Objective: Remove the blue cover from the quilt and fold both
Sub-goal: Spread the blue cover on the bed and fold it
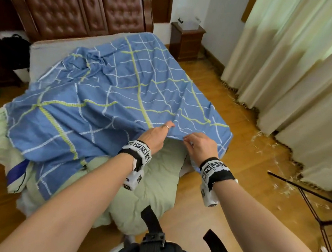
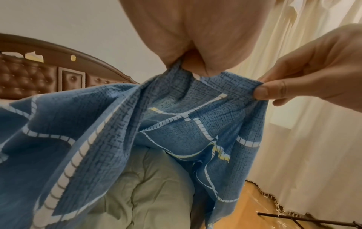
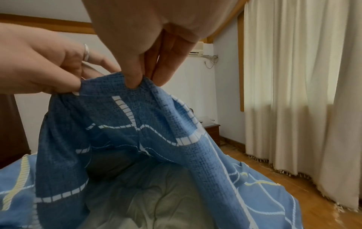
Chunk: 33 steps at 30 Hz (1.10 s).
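Here, two hands (image 1: 155, 134) (image 1: 201, 145), one cover (image 1: 124, 83)

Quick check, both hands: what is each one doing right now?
Left hand: fingers pinch the edge of the blue cover, lifting it off the green quilt.
Right hand: pinches the same edge, close beside the left.

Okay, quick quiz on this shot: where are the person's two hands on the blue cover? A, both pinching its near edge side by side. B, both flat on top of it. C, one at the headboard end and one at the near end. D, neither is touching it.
A: the left hand and right hand each pinch the near edge of the blue cover, lifting it off the pale green quilt.
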Available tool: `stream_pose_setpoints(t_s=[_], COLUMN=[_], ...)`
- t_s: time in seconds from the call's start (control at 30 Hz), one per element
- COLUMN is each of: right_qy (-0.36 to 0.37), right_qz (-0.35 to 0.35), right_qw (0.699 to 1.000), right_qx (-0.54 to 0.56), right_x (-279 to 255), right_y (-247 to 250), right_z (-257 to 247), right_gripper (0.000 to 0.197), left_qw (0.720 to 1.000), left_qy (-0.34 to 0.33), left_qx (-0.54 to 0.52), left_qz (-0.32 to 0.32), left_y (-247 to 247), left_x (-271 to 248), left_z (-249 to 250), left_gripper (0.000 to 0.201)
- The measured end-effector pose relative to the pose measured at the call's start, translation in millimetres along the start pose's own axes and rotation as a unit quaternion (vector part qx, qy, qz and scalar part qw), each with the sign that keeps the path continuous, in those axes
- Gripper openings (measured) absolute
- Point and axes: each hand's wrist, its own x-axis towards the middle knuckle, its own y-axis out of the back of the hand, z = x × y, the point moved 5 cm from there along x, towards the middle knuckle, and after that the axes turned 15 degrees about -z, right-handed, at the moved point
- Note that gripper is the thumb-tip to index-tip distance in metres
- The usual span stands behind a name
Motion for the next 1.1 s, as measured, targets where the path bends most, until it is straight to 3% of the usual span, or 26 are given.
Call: stream_pose_setpoints(t_s=[0.27, 0.43, 0.57, 0.63, 0.77, 0.87, 0.93, 1.1], right_qy=[-0.006, -0.005, -0.024, -0.039, -0.04, -0.033, -0.036, -0.113], right_qz=[-0.013, -0.11, -0.12, -0.098, -0.084, -0.07, -0.059, -0.029], right_qw=[1.0, 0.992, 0.987, 0.986, 0.982, 0.981, 0.982, 0.987], right_qx=[0.021, 0.066, 0.1, 0.13, 0.164, 0.177, 0.178, 0.109], right_x=[-48, -72, -99, -106, -100, -94, -90, -78], right_y=[24, 13, 16, 24, 42, 53, 59, 65], right_z=[52, 78, 100, 107, 108, 102, 97, 99], right_gripper=[0.013, 0.014, 0.021, 0.021, 0.022, 0.023, 0.023, 0.023], left_qw=[0.997, 0.996, 0.993, 0.988, 0.974, 0.965, 0.967, 0.972], left_qy=[0.045, 0.069, 0.076, 0.091, 0.175, 0.223, 0.222, 0.182], left_qx=[0.046, 0.05, 0.09, 0.11, 0.112, 0.092, 0.06, 0.052], left_qz=[0.037, 0.025, 0.024, 0.053, 0.094, 0.101, 0.11, 0.142], left_y=[-28, -55, -80, -90, -102, -90, -74, -39], left_x=[6, 9, 12, 11, 1, -1, -1, -9], left_z=[67, 88, 107, 104, 77, 61, 57, 48], left_gripper=[0.048, 0.044, 0.041, 0.04, 0.059, 0.043, 0.021, 0.022])
